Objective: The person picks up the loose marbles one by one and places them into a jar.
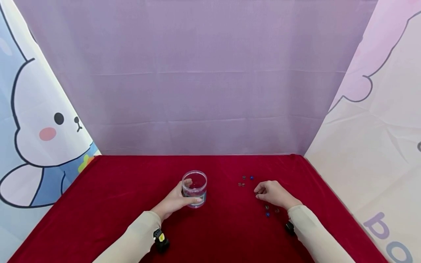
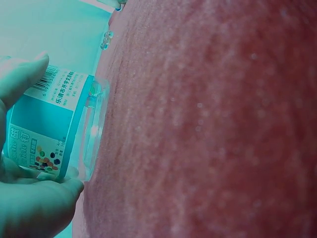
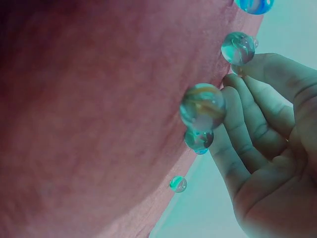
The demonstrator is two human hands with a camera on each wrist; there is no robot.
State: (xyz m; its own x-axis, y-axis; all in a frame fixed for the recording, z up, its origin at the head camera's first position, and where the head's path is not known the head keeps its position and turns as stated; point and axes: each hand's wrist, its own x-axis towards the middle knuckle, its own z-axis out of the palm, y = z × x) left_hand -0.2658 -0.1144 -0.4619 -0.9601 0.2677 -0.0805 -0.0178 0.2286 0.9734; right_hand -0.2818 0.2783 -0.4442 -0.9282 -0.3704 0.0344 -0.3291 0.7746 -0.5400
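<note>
My left hand (image 1: 175,201) grips a clear plastic jar (image 1: 194,190) round its side, thumb across the front. The jar stands upright with its open mouth facing up. In the left wrist view, a printed paper label (image 2: 42,134) wraps the jar. To the right, my right hand (image 1: 274,193) is low over the cloth, thumb and fingertips pinching a small glass marble (image 3: 239,71), mostly hidden. Near that hand lie a blue marble (image 1: 268,214) and a clear marble with an orange swirl (image 3: 202,108).
Beyond the right hand sits a small group of marbles, among them another blue marble (image 1: 251,177) and a brownish marble (image 1: 243,185). Red cloth (image 1: 217,233) covers the table. A purple curtain (image 1: 197,91) hangs at the back, with printed cloth panels (image 1: 371,153) on both sides.
</note>
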